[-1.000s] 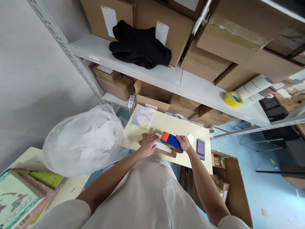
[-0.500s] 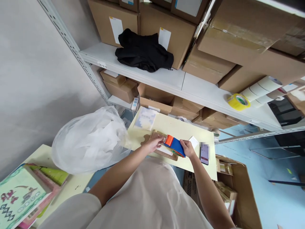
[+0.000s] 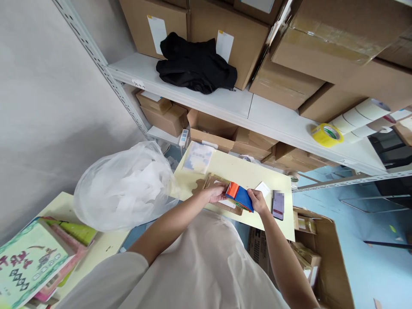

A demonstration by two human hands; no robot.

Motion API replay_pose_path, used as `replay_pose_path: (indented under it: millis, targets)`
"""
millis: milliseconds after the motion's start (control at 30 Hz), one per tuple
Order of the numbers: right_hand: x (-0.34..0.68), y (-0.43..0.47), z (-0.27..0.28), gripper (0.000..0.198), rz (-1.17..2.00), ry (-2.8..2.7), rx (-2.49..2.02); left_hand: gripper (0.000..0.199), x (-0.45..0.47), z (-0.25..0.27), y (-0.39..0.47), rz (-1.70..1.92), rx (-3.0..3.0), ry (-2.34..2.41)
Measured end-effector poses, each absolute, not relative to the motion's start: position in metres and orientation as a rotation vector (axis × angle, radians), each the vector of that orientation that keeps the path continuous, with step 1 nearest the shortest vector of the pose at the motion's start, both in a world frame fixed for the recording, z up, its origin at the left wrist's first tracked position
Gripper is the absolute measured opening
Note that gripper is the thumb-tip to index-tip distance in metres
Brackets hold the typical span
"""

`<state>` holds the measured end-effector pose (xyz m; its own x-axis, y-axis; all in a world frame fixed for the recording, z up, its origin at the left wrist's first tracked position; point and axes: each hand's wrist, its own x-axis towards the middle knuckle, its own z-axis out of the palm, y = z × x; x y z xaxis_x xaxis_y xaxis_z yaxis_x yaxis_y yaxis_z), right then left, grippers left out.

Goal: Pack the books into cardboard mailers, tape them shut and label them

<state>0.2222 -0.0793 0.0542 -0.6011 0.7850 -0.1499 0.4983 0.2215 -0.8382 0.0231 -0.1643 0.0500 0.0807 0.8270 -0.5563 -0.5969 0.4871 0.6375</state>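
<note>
A blue and orange hand-held tape dispenser [image 3: 243,197] is held low over a small cardboard box [image 3: 210,179]. Round its blue end my right hand [image 3: 258,201] is closed. The fingers of my left hand [image 3: 218,192] are closed at the orange end, by its toothed edge; whether they also pinch a strip of tape I cannot see. Under both hands the box lies flat on the pale yellow table [image 3: 231,161], a white label [image 3: 227,203] partly showing on its top.
A phone [image 3: 277,205] and a white card [image 3: 263,189] lie right of the box. A bulging clear bag [image 3: 125,189] stands at left, books [image 3: 28,266] below it. Shelves behind hold cartons [image 3: 225,25], black cloth [image 3: 196,64] and yellow tape [image 3: 327,134].
My left hand has shifted slightly right and closed in on the orange end of the dispenser. The right hand keeps its hold. The whole view has shifted slightly.
</note>
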Motion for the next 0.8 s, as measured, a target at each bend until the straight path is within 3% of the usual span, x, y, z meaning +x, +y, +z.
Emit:
replay_pose_path:
  millis: [333,600,800]
  targets:
    - [0.211,-0.083,0.079,0.053,1.136,-2.389,-1.178,0.008,-0.003,0.045,-0.178,1.09,0.508,1.418]
    - [0.234,-0.074,0.112,0.054,0.655,-2.745,-1.33,0.027,-0.088,0.032,-0.216,1.171,0.503,1.594]
    - [0.222,-0.091,0.104,0.054,0.318,-2.972,-1.615,0.029,-0.09,0.004,-0.226,1.165,0.531,1.647]
